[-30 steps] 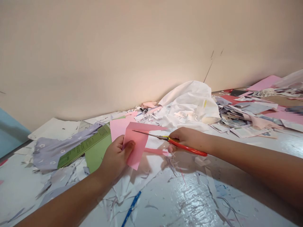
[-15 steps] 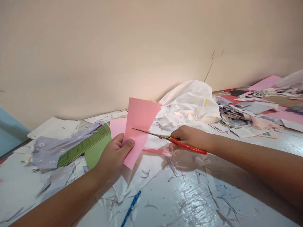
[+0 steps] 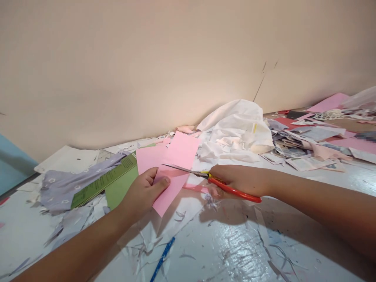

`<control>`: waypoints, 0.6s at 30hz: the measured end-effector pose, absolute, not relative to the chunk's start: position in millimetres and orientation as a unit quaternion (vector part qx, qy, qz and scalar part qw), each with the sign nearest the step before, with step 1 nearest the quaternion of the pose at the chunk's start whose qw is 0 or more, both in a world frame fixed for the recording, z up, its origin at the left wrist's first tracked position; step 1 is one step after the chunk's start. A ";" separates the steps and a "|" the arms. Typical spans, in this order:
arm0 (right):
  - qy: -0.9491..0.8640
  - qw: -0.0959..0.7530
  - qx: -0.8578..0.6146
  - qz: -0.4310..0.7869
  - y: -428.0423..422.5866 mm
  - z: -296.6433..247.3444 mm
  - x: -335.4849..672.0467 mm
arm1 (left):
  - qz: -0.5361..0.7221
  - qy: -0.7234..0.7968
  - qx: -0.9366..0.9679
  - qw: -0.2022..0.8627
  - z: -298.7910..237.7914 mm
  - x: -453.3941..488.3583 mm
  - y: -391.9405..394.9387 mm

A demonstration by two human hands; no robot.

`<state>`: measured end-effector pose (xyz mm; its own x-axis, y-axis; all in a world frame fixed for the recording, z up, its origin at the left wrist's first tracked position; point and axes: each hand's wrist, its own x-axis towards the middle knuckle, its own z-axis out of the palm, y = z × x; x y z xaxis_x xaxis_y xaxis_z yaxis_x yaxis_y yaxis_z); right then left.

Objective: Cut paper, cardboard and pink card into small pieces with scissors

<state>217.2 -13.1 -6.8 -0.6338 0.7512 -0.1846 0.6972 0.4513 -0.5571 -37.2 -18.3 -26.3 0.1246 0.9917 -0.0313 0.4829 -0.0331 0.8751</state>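
My left hand [image 3: 143, 194] pinches a sheet of pink paper [image 3: 176, 164] between thumb and fingers, tilted low over the table. My right hand [image 3: 237, 181] grips a pair of scissors [image 3: 188, 170] with orange-red handles. Their steel blades reach left across the sheet, with its edge between them. The handle loops are partly hidden by my fingers. A thin pink paper strip [image 3: 194, 188] lies just below the blades.
Behind my left hand lie a pink sheet [image 3: 147, 158], a green booklet [image 3: 117, 180] and lilac patterned cloth [image 3: 79, 184]. Crumpled white cloth [image 3: 235, 129] and stacked magazines [image 3: 288, 141] sit against the wall. Paper scraps and a blue pen [image 3: 163, 254] lie on the paint-marked table [image 3: 226, 250].
The pink sheet has swung down from nearly upright to a lower tilt. My right hand and the scissors have shifted slightly down and right.
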 end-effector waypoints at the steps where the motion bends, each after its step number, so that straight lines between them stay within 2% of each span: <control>1: -0.850 0.041 -0.426 0.308 -13.1 -7.4 216.8 | 0.322 0.576 0.645 0.386 -26.9 -37.6 -18.3; 10: -0.846 0.056 -0.419 0.324 -13.5 -8.0 214.0 | 0.305 0.592 0.664 0.342 -27.0 -36.2 -18.6; 18: -0.837 0.072 -0.417 0.347 -12.0 -9.8 215.1 | 0.297 0.580 0.663 0.368 -25.1 -35.5 -20.8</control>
<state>215.1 -12.0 -9.8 -0.6410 0.7487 -0.1690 0.6483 0.4104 -0.6413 -35.5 -20.8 -25.1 0.1517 0.9879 -0.0331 0.5501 -0.0566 0.8332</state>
